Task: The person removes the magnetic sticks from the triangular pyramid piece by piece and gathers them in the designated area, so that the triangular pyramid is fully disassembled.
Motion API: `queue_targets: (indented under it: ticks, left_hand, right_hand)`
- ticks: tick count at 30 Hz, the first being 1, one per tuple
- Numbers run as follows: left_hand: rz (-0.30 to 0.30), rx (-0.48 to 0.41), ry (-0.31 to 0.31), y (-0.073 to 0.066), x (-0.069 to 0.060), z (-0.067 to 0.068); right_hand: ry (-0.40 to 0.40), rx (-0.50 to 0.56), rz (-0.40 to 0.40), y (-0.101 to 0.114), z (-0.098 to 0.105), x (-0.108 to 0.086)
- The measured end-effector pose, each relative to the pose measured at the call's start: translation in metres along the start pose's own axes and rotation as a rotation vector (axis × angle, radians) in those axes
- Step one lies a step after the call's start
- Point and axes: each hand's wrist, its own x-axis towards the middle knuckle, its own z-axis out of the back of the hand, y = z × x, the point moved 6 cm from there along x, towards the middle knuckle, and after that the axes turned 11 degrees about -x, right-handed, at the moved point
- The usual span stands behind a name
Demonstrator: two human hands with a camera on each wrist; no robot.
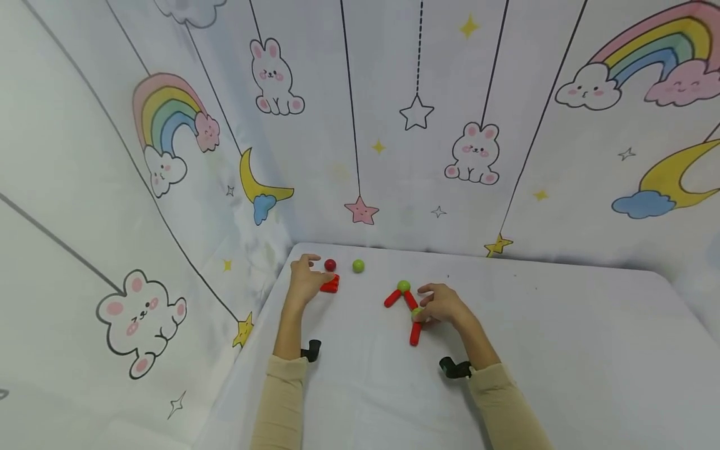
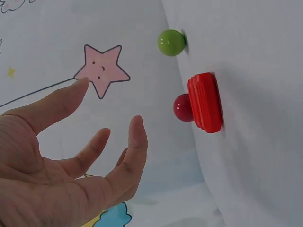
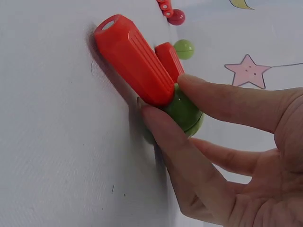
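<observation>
My right hand [image 1: 444,304] pinches a green ball [image 3: 182,112] between thumb and finger. That ball joins a red rod [image 3: 135,59] with a pale metal end to another red rod [image 1: 410,300], which leads to a second green ball [image 1: 403,285] and a third red rod [image 1: 392,298]. My left hand [image 1: 304,282], fingers loosely bent and apart, holds nothing. It hovers by a cluster of red rods [image 2: 206,103] lying side by side. Behind this cluster is a red ball [image 2: 182,108]; a loose green ball [image 2: 171,42] lies off to its side.
The white-covered table [image 1: 562,350] meets a cloth backdrop [image 1: 315,169] printed with rabbits, stars and rainbows. The rod cluster and loose balls lie near the table's far left corner. A black wrist camera [image 1: 313,350] shows at the left wrist, another black camera [image 1: 450,367] at the right.
</observation>
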Motion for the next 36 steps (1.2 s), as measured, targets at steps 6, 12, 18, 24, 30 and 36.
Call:
queue_targets:
  ticks: [6,12,18,24,30,36]
  left_hand:
    - [-0.026,0.012,0.038,-0.008,-0.007,-0.011]
    - [-0.036,0.011,0.067,-0.008,-0.014,-0.019]
    - [-0.038,0.019,0.083,-0.009,-0.019,-0.025]
    - [-0.041,0.071,0.099,-0.007,-0.024,-0.036]
    - [-0.043,0.097,0.109,-0.007,-0.025,-0.041]
    - [-0.054,0.095,0.135,-0.009,-0.027,-0.048]
  right_hand:
    - [-0.016,0.027,-0.008,0.002,-0.002,-0.002]
    - [-0.021,0.010,-0.016,0.004,-0.002,-0.003]
    - [-0.032,-0.010,-0.013,0.005,-0.001,-0.004]
    - [-0.051,-0.070,0.005,0.006,0.002,-0.003]
    - [-0.044,-0.088,0.006,0.007,0.002,-0.003]
    - [-0.047,-0.092,0.012,0.008,0.002,-0.004]
